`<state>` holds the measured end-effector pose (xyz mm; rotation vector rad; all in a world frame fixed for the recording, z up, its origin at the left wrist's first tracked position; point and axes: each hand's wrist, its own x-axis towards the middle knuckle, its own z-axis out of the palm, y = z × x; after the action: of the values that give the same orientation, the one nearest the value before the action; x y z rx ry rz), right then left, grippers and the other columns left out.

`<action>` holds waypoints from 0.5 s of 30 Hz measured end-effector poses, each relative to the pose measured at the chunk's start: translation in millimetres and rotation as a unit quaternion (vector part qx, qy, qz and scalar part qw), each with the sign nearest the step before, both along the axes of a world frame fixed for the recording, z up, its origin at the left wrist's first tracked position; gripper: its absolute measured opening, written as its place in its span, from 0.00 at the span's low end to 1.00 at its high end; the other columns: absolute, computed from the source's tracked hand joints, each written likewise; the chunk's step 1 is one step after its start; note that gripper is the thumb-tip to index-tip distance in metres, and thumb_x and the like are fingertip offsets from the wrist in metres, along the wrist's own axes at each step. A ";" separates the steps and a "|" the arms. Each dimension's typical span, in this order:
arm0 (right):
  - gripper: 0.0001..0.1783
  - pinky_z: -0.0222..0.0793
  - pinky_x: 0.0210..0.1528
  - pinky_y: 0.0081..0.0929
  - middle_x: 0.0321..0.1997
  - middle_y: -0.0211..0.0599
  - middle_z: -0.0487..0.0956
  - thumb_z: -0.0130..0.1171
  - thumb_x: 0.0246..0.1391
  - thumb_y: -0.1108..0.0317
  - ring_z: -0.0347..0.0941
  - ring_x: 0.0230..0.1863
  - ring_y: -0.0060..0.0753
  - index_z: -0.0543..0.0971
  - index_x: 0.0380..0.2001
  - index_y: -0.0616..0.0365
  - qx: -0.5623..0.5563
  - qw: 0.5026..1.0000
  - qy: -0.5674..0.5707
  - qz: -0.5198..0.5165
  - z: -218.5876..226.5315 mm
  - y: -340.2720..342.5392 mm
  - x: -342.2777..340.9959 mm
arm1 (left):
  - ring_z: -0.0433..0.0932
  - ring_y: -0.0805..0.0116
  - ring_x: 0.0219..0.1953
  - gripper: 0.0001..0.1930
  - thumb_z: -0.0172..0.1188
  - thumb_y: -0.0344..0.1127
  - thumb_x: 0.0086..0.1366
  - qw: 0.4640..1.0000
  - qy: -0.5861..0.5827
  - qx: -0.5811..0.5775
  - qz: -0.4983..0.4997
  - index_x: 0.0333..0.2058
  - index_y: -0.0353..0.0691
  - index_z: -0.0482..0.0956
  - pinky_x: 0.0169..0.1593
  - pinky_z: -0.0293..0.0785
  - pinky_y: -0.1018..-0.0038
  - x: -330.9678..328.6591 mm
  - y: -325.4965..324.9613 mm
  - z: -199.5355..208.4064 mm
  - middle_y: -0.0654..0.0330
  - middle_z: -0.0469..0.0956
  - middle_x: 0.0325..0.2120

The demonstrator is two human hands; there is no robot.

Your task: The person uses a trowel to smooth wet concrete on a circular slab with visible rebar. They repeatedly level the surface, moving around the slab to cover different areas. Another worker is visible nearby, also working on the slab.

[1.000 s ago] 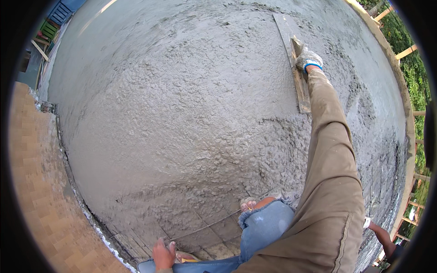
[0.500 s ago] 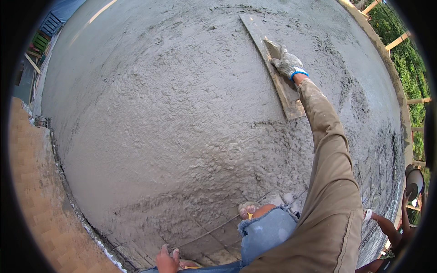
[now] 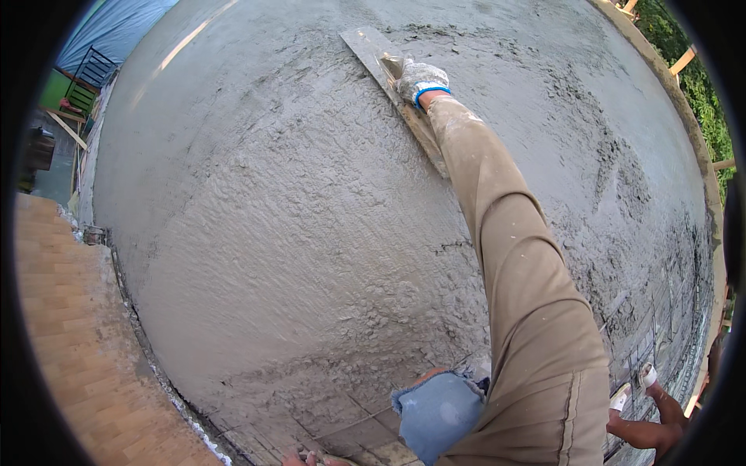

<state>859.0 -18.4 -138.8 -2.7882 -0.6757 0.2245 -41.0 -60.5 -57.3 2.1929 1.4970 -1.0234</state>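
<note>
My right hand (image 3: 423, 81), in a pale work glove with a blue cuff, grips the handle (image 3: 392, 66) of a long, flat concrete float (image 3: 364, 45). The float lies flat on the wet grey concrete (image 3: 295, 194) at the far middle, slanting from upper left to lower right. My sleeve covers part of its near end. At the bottom edge, only a small part of my left hand (image 3: 292, 460) shows, close to the near concrete; its fingers are mostly cut off. My knee in frayed denim (image 3: 441, 412) is bent beside my right arm.
Rebar (image 3: 361, 408) shows through the rough concrete near me. Tan tiled floor (image 3: 58, 326) borders the slab on the left. Another person's legs (image 3: 657, 419) stand at lower right. A raised edge (image 3: 688, 116) curves along the right, with greenery (image 3: 715, 109) beyond. A blue tarp (image 3: 116, 31) hangs at far left.
My right hand and the float have moved left and a little farther away across the concrete. My left hand has slipped mostly below the picture's edge. The view has shifted slightly.
</note>
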 end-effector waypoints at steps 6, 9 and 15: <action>0.35 0.69 0.68 0.51 0.68 0.53 0.76 0.43 0.69 0.50 0.74 0.67 0.56 0.65 0.73 0.57 0.033 0.993 -0.007 -0.114 -27.5 -53.2 48.6 | 0.79 0.36 0.53 0.28 0.65 0.49 0.69 0.994 0.100 -0.036 0.037 0.62 0.41 0.77 0.56 0.75 0.50 -13.2 -1.9 8.5 0.40 0.82 0.51; 0.37 0.67 0.70 0.50 0.70 0.53 0.74 0.47 0.66 0.48 0.73 0.69 0.55 0.67 0.72 0.58 0.007 0.988 -0.006 -0.153 -21.8 -108.0 74.1 | 0.80 0.37 0.52 0.28 0.64 0.50 0.69 0.994 0.105 -0.026 0.014 0.62 0.42 0.76 0.56 0.76 0.50 -12.2 2.7 4.1 0.41 0.83 0.50; 0.44 0.69 0.68 0.49 0.70 0.53 0.74 0.55 0.60 0.41 0.73 0.69 0.55 0.67 0.72 0.58 -0.031 0.957 -0.012 -0.289 -9.4 -201.7 91.6 | 0.79 0.37 0.55 0.30 0.60 0.53 0.71 0.989 0.135 -0.049 0.020 0.65 0.44 0.73 0.55 0.75 0.48 -12.9 5.8 -7.3 0.39 0.81 0.52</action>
<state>950.7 -220.1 -148.2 -2.9025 0.1642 0.0934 -53.8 -54.7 -64.6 2.0105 1.5567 -1.3951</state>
